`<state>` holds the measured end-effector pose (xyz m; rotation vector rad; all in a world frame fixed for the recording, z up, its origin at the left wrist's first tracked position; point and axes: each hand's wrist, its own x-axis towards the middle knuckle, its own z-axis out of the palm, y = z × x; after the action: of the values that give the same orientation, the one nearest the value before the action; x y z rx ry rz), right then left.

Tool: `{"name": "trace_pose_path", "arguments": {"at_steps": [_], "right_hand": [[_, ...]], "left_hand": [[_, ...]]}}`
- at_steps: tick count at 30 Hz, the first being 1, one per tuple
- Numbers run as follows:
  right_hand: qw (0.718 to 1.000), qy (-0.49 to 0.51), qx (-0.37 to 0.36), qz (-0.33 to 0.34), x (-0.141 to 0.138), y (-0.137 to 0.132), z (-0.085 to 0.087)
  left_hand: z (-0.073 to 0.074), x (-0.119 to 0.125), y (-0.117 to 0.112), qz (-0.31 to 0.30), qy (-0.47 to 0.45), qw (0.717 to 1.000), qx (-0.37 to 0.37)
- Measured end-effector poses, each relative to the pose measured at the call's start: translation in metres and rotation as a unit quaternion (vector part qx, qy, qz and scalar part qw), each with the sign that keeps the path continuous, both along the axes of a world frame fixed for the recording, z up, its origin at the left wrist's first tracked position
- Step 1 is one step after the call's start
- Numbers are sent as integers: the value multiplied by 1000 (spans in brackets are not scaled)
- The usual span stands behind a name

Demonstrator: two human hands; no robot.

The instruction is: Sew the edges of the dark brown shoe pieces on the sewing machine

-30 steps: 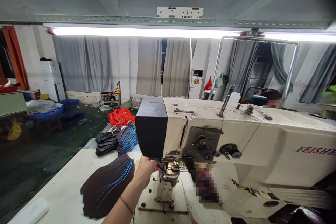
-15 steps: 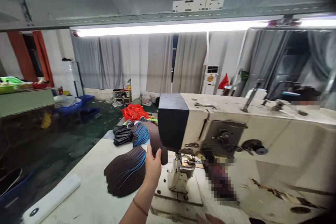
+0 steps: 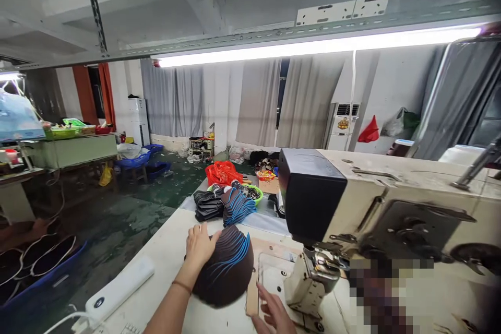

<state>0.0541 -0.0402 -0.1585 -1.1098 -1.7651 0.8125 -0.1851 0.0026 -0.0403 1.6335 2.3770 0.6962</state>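
Fanned stack [image 3: 230,279]: dark brown layers, curved bright-blue edges.

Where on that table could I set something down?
The table looks bare between the white case and left hand, and, nearer, between the left forearm and right hand, below the dark pile. It is crowded at the far end, with the red bag, black stack and green basket, and beside the right hand, where the machine stands.
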Motion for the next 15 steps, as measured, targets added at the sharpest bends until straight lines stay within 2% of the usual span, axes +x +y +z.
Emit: {"name": "trace_pose_path", "arguments": {"at_steps": [3, 5, 8, 11, 13, 15], "right_hand": [[988, 93, -123, -14, -30, 16, 3], [979, 116, -169, 4, -47, 21, 3], [976, 120, -179, 39, -69, 19, -4], [973, 117, -183, 75, -80, 11, -12], [974, 107, -178, 89, -76, 8, -14], [979, 95, -159, 80, -63, 10, -8]], "left_hand": [[-2, -18, 24, -20, -18, 998, -65], [-7, -14, 28, -67, -26, 993, -90], [-15, 6, 19, -140, -19, 985, -102], [-20, 23, 7, -172, 9, 980, -96], [-20, 26, 1, -175, 27, 980, -94], [-17, 20, -7, -189, 38, 977, -94]]}}
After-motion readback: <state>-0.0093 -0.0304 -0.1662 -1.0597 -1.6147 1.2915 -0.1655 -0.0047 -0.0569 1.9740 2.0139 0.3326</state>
